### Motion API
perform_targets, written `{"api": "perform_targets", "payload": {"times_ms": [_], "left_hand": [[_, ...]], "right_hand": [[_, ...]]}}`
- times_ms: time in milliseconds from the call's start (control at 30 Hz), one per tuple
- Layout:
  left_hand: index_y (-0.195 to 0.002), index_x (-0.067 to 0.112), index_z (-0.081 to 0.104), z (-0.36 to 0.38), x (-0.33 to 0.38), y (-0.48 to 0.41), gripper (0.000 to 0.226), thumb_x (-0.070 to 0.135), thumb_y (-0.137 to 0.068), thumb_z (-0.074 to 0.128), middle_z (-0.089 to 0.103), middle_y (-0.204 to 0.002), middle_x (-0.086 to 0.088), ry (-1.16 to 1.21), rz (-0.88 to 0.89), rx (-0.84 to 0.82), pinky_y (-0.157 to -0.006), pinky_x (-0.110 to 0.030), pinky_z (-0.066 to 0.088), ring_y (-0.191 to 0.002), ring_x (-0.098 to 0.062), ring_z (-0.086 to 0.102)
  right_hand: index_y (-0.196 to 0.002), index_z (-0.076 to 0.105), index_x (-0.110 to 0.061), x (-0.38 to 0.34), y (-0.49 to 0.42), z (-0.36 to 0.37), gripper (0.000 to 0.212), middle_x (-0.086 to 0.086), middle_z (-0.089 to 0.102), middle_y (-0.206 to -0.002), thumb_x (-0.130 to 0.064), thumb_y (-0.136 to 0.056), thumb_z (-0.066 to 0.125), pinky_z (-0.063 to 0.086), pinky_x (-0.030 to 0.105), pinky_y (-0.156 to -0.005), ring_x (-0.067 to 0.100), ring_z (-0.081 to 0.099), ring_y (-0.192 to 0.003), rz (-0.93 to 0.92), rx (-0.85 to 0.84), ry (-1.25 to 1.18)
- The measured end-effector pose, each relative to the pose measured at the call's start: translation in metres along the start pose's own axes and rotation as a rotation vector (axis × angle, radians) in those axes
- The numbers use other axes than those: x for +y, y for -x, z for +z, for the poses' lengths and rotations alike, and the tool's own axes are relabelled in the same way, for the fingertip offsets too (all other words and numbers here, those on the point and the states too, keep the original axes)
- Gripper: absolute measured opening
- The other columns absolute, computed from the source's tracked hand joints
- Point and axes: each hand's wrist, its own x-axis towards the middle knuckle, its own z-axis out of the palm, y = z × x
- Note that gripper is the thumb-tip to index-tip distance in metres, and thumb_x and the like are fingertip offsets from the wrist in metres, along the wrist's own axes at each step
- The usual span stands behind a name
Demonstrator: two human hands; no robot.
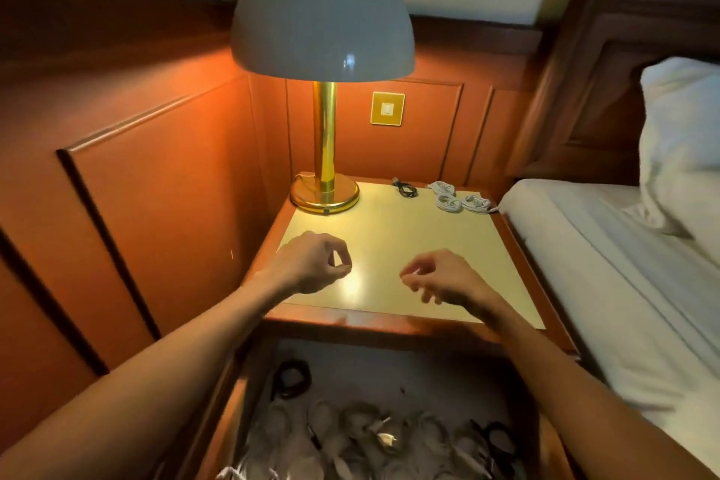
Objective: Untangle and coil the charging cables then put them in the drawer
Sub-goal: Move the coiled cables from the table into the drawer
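Left hand (311, 265): thumb and forefinger tips meet, nothing held, above the nightstand (389, 238) front. Black cable (405, 189): coiled, at the rear. Right hand (440, 279): loosely curled, empty. White cables (461, 199): bundled at the rear right corner, straight beyond the right hand, which is nearer. Drawer (389, 366) stands open below.

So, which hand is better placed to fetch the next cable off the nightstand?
Right, probably. The right hand hovers empty on the side where the white cables and black cable lie, at the back right; the left hand sits farther left.
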Motion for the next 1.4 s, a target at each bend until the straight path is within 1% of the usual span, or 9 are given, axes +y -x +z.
{"api": "perform_targets", "payload": {"times_ms": [100,200,333,433,533,667,933,1133,1400], "left_hand": [[-0.110,0.026,0.067,0.023,0.017,-0.074,0.020,0.039,-0.096,0.061,0.071,-0.087,0.006,-0.044,-0.033,0.037,-0.064,-0.026,0.048,-0.077,-0.008,0.064],[-0.129,0.023,0.055,0.043,0.038,-0.143,0.035,0.038,-0.098,0.059,0.070,-0.106,-0.002,-0.169,-0.003,0.109,-0.062,-0.029,0.045,-0.090,-0.018,0.065],[-0.135,0.015,0.041,0.057,0.055,-0.229,0.043,0.032,-0.099,0.057,0.067,-0.107,-0.009,-0.297,-0.004,0.274,-0.053,-0.034,0.048,-0.078,-0.025,0.060],[-0.130,0.015,0.042,0.068,0.054,-0.281,0.036,0.029,-0.100,0.055,0.068,-0.103,-0.010,-0.348,-0.009,0.253,-0.053,-0.035,0.044,-0.076,-0.028,0.059],[-0.131,0.014,0.045,0.080,0.048,-0.314,0.032,0.027,-0.102,0.050,0.067,-0.106,-0.011,-0.434,-0.020,0.202,-0.055,-0.034,0.039,-0.082,-0.031,0.061],[-0.115,0.009,0.063,0.088,0.043,-0.329,0.024,0.015,-0.101,0.043,0.068,-0.106,-0.012,-0.542,-0.039,0.190,-0.064,-0.036,0.045,-0.093,-0.034,0.066],[-0.098,0.007,0.064,0.080,0.047,-0.313,0.019,0.006,-0.099,0.045,0.053,-0.077,-0.006,-0.778,0.137,0.195,-0.058,-0.035,0.044,-0.082,-0.034,0.067],[-0.108,0.010,0.060,0.061,0.044,-0.253,0.026,0.033,-0.103,0.049,0.067,-0.091,-0.009,-0.644,0.215,0.216,-0.054,-0.036,0.047,-0.069,-0.025,0.059],[-0.112,0.017,0.059,0.022,0.049,-0.076,0.023,0.036,-0.103,0.049,0.072,-0.095,-0.005,-0.499,0.293,0.297,-0.049,-0.031,0.040,-0.073,-0.026,0.068]], "right_hand": [[-0.117,0.070,-0.022,0.043,-0.078,-0.052,0.033,0.005,0.070,-0.113,-0.017,-0.084,0.074,0.056,0.035,-0.082,0.022,0.066,-0.097,0.142,0.344,0.043],[-0.131,0.060,-0.025,0.084,-0.140,-0.096,0.055,0.010,0.054,-0.134,-0.010,-0.079,0.069,0.049,0.038,-0.099,0.031,0.055,-0.117,0.231,0.472,0.224],[-0.152,0.036,-0.024,0.112,-0.190,-0.135,0.079,0.015,0.035,-0.146,-0.006,-0.081,0.067,0.043,0.044,-0.107,0.038,0.042,-0.130,0.238,0.321,0.359],[-0.157,0.025,-0.026,0.122,-0.216,-0.155,0.093,0.015,0.026,-0.157,-0.007,-0.080,0.072,0.037,0.049,-0.113,0.042,0.027,-0.143,0.238,0.192,0.446],[-0.157,0.027,-0.025,0.130,-0.237,-0.167,0.095,0.011,0.037,-0.156,-0.012,-0.078,0.078,0.044,0.044,-0.107,0.034,0.041,-0.137,0.211,0.062,0.493],[-0.151,0.042,-0.020,0.138,-0.247,-0.173,0.077,0.006,0.045,-0.151,-0.021,-0.082,0.077,0.049,0.038,-0.099,0.029,0.048,-0.130,0.159,0.040,0.564],[-0.126,0.060,-0.017,0.138,-0.230,-0.172,0.062,0.006,0.063,-0.122,-0.024,-0.071,0.088,0.049,0.026,-0.069,0.022,0.059,-0.103,0.158,0.164,0.413],[-0.120,0.058,-0.018,0.128,-0.184,-0.164,0.063,0.005,0.061,-0.117,-0.018,-0.066,0.092,0.057,0.037,-0.087,0.025,0.060,-0.105,0.198,0.271,0.168],[-0.123,0.059,-0.025,0.078,-0.051,-0.122,0.068,0.006,0.060,-0.121,-0.019,-0.064,0.093,0.054,0.042,-0.090,0.024,0.058,-0.108,0.117,0.278,-0.148]]}}
